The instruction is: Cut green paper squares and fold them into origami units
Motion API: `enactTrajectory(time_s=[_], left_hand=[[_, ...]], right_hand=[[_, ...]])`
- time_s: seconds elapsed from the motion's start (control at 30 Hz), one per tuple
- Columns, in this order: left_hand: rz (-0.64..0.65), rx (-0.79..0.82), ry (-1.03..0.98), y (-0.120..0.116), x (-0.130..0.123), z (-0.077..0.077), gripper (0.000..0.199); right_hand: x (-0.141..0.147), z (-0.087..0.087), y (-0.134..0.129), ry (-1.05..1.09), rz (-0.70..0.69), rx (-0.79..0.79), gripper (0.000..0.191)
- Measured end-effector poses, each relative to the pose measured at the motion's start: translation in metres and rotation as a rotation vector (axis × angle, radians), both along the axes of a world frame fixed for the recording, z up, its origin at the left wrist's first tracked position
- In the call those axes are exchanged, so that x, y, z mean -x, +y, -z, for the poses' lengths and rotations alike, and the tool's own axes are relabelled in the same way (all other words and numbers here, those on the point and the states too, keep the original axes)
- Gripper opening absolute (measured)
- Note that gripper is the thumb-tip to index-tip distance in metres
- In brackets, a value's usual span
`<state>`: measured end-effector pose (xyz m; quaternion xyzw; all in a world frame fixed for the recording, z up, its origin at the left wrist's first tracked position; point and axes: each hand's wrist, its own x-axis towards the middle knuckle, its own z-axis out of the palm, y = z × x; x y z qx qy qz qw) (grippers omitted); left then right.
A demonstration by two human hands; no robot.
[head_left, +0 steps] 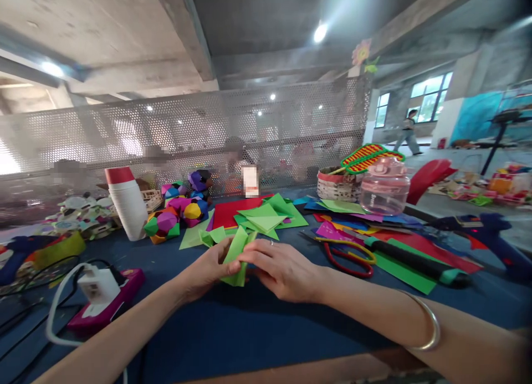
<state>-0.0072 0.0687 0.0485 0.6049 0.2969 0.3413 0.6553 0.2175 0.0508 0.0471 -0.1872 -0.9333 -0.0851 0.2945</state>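
Note:
A folded light green paper point(238, 256) is held upright between both hands above the blue table point(208, 328). My left hand point(210, 267) grips its left side, the thumb across the front. From the right, my right hand point(282, 267) pinches the same paper with its fingertips; a ring and a silver bangle show on that side. Just behind the hands lie loose green sheets point(266, 216) over a red sheet point(226, 213). Red-and-yellow scissors point(349, 256) rest to the right of my right hand.
Colourful paper balls point(166, 222) and stacked white cups point(128, 206) stand at the left, beyond a magenta power strip point(106, 301) with cables. Rightward are a pink bottle point(384, 190), a woven basket point(336, 185), a black-handled tool point(411, 262) and a glue gun point(486, 234). A person point(409, 132) walks far behind.

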Motion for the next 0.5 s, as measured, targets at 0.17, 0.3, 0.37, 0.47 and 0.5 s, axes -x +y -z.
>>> enactTrajectory(time_s=[0.17, 0.3, 0.37, 0.47, 0.5], left_hand=[[-0.132, 0.090, -0.023, 0.003, 0.002, -0.001, 0.054], [-0.198, 0.139, -0.089, 0.007, 0.004, -0.001, 0.037], [-0.213, 0.160, -0.121, 0.008, 0.004, -0.002, 0.031], [-0.233, 0.203, -0.157, 0.008, 0.004, -0.004, 0.028], [-0.240, 0.218, -0.170, 0.008, 0.004, -0.004, 0.027]], right_hand=[[-0.007, 0.003, 0.011, 0.051, 0.113, 0.021, 0.017], [-0.010, 0.003, 0.014, 0.097, 0.161, 0.039, 0.023], [-0.010, 0.004, 0.015, 0.111, 0.166, 0.050, 0.025], [-0.011, 0.005, 0.017, 0.133, 0.173, 0.076, 0.025], [-0.011, 0.005, 0.017, 0.141, 0.175, 0.088, 0.024]])
